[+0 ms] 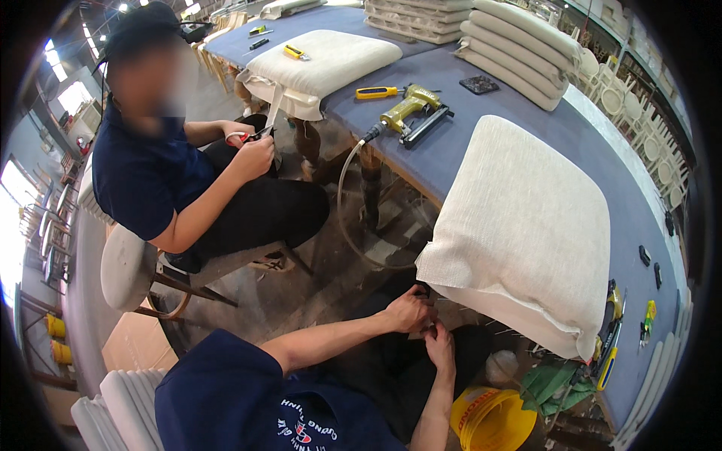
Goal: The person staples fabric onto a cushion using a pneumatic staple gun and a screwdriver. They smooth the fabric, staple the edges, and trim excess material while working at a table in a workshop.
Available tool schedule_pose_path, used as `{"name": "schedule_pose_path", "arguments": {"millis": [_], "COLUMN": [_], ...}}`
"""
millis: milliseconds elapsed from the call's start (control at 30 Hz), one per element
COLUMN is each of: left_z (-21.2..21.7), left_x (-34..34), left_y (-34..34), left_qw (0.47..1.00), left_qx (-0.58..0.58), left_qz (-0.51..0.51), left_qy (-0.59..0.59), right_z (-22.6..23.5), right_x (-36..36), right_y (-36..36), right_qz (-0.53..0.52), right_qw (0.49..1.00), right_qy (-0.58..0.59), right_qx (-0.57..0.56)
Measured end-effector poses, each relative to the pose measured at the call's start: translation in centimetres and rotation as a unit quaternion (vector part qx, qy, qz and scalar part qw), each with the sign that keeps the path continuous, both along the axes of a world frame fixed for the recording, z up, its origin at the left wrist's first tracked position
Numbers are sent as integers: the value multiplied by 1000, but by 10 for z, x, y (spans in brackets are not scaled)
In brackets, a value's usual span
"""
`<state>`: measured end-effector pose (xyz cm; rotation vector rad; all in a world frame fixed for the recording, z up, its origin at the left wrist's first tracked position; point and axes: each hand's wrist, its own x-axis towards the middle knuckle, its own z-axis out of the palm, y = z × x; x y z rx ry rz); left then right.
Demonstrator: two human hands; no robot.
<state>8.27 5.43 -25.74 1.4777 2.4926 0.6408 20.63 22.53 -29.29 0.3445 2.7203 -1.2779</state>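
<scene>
Fingers of the left hand and right hand pinch together on a small piece just below the cushion overhanging the worktop. Keeping that grip tight and near the cushion's lower edge would likely help.

Upholstery wkshop: seat cushions, staple gun.

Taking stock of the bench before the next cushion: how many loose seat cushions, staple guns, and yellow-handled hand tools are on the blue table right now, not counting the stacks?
Loose seat cushions: 2, the near cushion overhanging the blue table edge and the far cushion.
Staple guns: 2, the gold stapler and a second stapler partly hidden.
Yellow-handled tools: 2, the screwdriver and the utility knife.
Total: 6
</scene>
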Motion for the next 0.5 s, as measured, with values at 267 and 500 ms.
{"name": "schedule_pose_path", "arguments": {"millis": [267, 500], "left_z": [4, -5], "left_x": [1, 1], "left_y": [-2, -1], "left_qw": [1000, 1000], "left_qx": [-16, -12], "left_qz": [13, 16], "left_qy": [5, 8], "right_z": [2, 7], "right_x": [0, -2], "right_y": [-3, -4], "right_qz": [-4, 0], "right_qw": [1000, 1000], "right_qy": [-7, -28], "right_qx": [3, 8]}}
